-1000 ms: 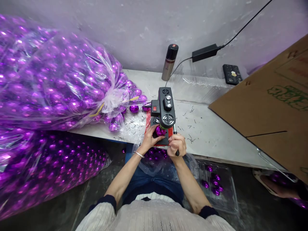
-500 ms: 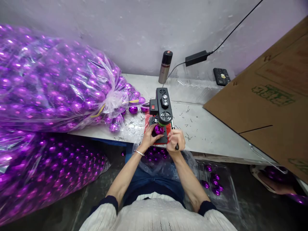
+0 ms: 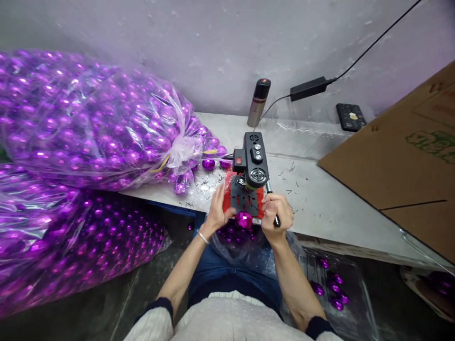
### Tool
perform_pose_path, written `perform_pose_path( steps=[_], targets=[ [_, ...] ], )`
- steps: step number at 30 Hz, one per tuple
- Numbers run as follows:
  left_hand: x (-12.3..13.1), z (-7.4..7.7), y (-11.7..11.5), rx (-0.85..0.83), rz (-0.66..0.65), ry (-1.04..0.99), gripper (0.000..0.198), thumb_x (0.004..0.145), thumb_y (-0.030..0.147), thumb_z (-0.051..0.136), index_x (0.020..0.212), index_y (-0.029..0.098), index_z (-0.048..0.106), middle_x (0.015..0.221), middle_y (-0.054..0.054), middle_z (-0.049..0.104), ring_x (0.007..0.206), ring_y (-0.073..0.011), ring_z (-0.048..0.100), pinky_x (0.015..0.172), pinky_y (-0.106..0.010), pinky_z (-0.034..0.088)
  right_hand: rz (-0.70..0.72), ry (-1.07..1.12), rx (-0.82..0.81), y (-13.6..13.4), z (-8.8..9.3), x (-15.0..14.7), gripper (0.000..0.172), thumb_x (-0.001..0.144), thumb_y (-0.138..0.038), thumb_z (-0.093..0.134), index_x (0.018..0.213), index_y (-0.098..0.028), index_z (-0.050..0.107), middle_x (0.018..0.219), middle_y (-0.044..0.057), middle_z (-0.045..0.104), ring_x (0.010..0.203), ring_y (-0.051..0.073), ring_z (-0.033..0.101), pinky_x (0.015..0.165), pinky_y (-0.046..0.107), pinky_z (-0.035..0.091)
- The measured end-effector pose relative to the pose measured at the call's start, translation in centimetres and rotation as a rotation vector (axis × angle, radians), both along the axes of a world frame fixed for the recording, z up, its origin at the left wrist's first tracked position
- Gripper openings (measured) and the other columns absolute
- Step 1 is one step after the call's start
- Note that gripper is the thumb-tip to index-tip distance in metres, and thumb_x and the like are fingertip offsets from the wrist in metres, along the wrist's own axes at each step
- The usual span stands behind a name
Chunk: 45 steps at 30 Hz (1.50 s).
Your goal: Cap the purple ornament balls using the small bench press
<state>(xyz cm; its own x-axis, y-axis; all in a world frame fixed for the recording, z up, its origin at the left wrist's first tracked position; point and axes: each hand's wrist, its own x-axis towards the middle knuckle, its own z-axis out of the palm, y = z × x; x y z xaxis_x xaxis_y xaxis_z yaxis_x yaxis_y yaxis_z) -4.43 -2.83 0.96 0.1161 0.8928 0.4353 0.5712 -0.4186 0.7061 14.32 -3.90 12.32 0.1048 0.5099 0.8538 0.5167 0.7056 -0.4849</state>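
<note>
Clear bags of purple balls (image 3: 88, 123) piled at left, one lying on the grey surface (image 3: 320, 199). Small black press (image 3: 254, 163) near the surface's front edge. Right hand (image 3: 277, 213) fisted around the lever handle (image 3: 269, 188). Left hand (image 3: 217, 213) open, fingers spread, against the base plate's left edge. Purple ball (image 3: 243, 219) at the plate's front edge, between both hands; contact unclear.

Bench (image 3: 320, 199) lies bare right of the press (image 3: 254, 161); bauble bag (image 3: 99, 128) blocks left.
</note>
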Motion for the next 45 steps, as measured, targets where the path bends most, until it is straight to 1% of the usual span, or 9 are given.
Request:
perform_pose_path(
  steps=[4, 9, 12, 17, 20, 25, 30, 35, 45],
  targets=[
    [-2.2, 2.9, 8.5, -0.155, 0.45, 0.039, 0.074, 0.097, 0.05, 0.056, 0.157, 0.013, 0.032, 0.165, -0.025, 0.029, 0.156, -0.0384, 0.028, 0.125, -0.056, 0.029, -0.009, -0.003, 0.002, 0.0, 0.0, 0.0, 0.024, 0.095, -0.012, 0.049, 0.073, -0.023, 0.053, 0.073, 0.0, 0.062, 0.065, 0.013, 0.06, 0.06, 0.029, 0.045],
    [-3.4, 5.4, 13.5, -0.297, 0.414, 0.076, 0.061, 0.086, 0.017, 0.068, 0.144, 0.015, 0.051, 0.15, -0.024, 0.047, 0.142, -0.041, 0.048, 0.117, -0.056, 0.04, -0.009, -0.035, 0.013, 0.0, 0.0, 0.1, 0.024, 0.095, -0.012, 0.05, 0.073, -0.023, 0.052, 0.073, 0.0, 0.061, 0.064, 0.014, 0.059, 0.06, 0.029, 0.045],
    [-3.5, 6.1, 12.3, -0.334, 0.4, -0.169, 0.059, 0.077, 0.014, 0.076, 0.134, 0.016, 0.059, 0.14, -0.019, 0.055, 0.13, -0.0359, 0.058, 0.112, -0.049, 0.046, -0.001, -0.038, 0.022, 0.1, 0.1, 0.1, 0.024, 0.095, -0.012, 0.049, 0.073, -0.023, 0.052, 0.072, 0.0, 0.061, 0.065, 0.014, 0.06, 0.06, 0.029, 0.046],
    [-2.5, 6.1, 6.9, -0.611, 0.151, -1.023, 0.043, 0.077, 0.038, 0.078, 0.114, 0.019, 0.065, 0.099, -0.005, 0.07, 0.079, -0.0169, 0.069, 0.076, -0.031, 0.057, -0.009, -0.005, -0.018, 0.1, 1.0, -0.1, 0.026, 0.096, -0.012, 0.048, 0.072, -0.023, 0.052, 0.07, -0.001, 0.06, 0.066, 0.014, 0.06, 0.06, 0.029, 0.045],
    [-1.1, 5.5, 3.8, -0.745, 0.045, -1.22, 0.043, 0.074, 0.044, 0.08, 0.104, 0.018, 0.065, 0.092, -0.004, 0.072, 0.071, -0.0135, 0.068, 0.07, -0.027, 0.056, -0.023, 0.007, -0.042, 0.1, 2.0, -0.2, 0.028, 0.096, -0.012, 0.047, 0.071, -0.023, 0.051, 0.068, -0.001, 0.059, 0.065, 0.014, 0.059, 0.059, 0.03, 0.043],
    [1.3, 4.3, 2.1, -0.712, 0.031, -1.006, 0.058, 0.074, 0.051, 0.083, 0.118, 0.018, 0.064, 0.104, -0.006, 0.074, 0.083, -0.017, 0.072, 0.078, -0.03, 0.058, -0.023, -0.005, -0.031, 0.3, 2.7, -0.2, 0.028, 0.096, -0.013, 0.048, 0.07, -0.023, 0.052, 0.067, -0.001, 0.058, 0.065, 0.014, 0.059, 0.058, 0.03, 0.044],
    [2.2, 3.5, 2.3, -0.435, 0.003, -0.47, 0.067, 0.083, 0.052, 0.076, 0.138, 0.019, 0.055, 0.132, -0.013, 0.069, 0.121, -0.028, 0.067, 0.106, -0.043, 0.053, -0.004, -0.056, -0.032, 0.1, 2.5, 0.1, 0.026, 0.094, -0.009, 0.049, 0.073, -0.022, 0.053, 0.07, 0.0, 0.061, 0.066, 0.013, 0.06, 0.057, 0.028, 0.045],
    [2.5, 3.0, 2.3, -0.212, -0.032, -0.043, 0.066, 0.085, 0.052, 0.076, 0.139, 0.02, 0.055, 0.131, -0.015, 0.068, 0.125, -0.0331, 0.064, 0.108, -0.049, 0.051, -0.013, -0.084, -0.02, 0.0, 2.3, 0.3, 0.024, 0.094, -0.009, 0.048, 0.075, -0.022, 0.053, 0.072, 0.0, 0.062, 0.066, 0.013, 0.06, 0.057, 0.028, 0.045],
    [3.7, 0.7, 3.1, -0.08, -0.035, -0.014, 0.072, 0.079, 0.06, 0.079, 0.136, 0.022, 0.056, 0.121, -0.012, 0.065, 0.116, -0.0301, 0.064, 0.101, -0.047, 0.053, -0.006, -0.092, -0.013, 0.0, 2.3, 0.3, 0.022, 0.094, -0.009, 0.05, 0.075, -0.022, 0.053, 0.071, 0.0, 0.062, 0.065, 0.013, 0.061, 0.056, 0.027, 0.045]
  ],
)
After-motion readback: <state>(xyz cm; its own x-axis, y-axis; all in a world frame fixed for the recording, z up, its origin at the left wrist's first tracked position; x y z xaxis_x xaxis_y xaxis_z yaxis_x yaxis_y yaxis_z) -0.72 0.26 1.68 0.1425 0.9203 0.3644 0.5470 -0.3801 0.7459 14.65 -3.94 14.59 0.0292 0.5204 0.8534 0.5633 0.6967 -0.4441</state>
